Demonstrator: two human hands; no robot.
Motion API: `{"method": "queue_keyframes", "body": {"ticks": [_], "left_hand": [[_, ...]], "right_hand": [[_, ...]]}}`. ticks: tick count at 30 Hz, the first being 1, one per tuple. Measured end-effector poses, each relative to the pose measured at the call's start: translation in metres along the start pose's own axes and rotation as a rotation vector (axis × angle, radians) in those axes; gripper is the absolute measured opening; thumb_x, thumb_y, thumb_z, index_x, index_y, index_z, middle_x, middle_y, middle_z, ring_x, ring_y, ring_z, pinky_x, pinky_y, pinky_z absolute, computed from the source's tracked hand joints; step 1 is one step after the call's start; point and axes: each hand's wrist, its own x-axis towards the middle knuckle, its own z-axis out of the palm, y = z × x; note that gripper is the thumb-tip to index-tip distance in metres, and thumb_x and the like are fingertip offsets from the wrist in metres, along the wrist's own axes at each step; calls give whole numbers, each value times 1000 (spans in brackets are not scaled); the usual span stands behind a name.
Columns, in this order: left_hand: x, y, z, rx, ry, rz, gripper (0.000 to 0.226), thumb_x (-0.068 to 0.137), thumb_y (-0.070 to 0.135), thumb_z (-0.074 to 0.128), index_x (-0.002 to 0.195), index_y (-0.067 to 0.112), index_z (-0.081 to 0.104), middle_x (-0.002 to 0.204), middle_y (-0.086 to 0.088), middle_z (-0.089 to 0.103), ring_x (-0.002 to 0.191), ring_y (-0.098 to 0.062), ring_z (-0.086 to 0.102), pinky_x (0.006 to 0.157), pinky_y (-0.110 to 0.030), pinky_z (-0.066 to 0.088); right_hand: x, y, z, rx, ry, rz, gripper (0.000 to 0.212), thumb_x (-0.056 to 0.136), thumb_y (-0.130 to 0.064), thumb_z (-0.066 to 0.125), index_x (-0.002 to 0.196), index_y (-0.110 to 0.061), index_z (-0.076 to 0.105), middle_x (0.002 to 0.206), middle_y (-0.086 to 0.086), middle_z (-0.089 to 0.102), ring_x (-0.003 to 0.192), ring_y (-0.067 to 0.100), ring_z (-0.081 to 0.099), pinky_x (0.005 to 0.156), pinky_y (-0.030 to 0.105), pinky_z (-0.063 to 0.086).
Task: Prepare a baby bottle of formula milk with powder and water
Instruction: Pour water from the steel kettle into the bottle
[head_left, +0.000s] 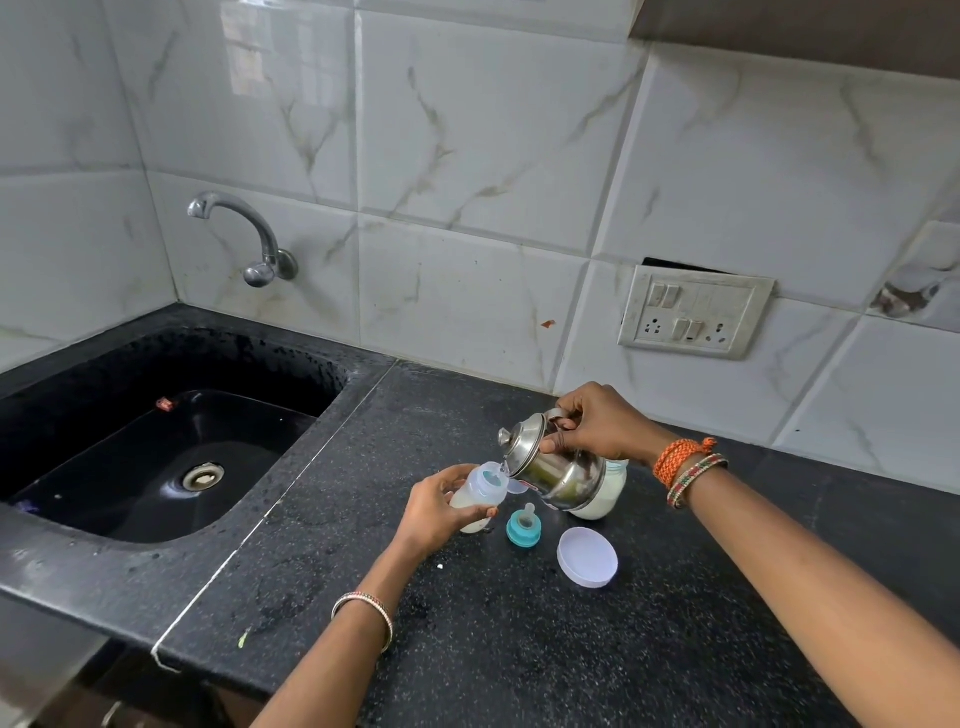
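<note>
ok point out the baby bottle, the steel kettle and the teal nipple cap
baby bottle (480, 496): head view, on its clear body just below the open neck
steel kettle (558, 475): head view, on its shiny tilted belly
teal nipple cap (523, 530): head view, on the teal ring, standing on the counter

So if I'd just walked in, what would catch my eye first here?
Probably the shiny steel kettle, tipped by the right hand so its spout meets the mouth of the baby bottle, which the left hand holds tilted over the black counter. Next, the teal teat cap and white lid lying just in front.
</note>
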Motion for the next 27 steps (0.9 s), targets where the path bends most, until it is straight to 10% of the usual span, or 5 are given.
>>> {"method": "queue_keyframes", "body": {"ticks": [27], "left_hand": [[-7, -5, 1, 9, 20, -9, 63, 62, 33, 86, 120, 26, 62, 117, 7, 67, 111, -10, 58, 103, -39, 46]], "right_hand": [[6, -5, 3, -124, -55, -37, 42, 69, -21, 81, 50, -20, 44, 63, 4, 59, 66, 17, 52, 65, 30, 42]]}}
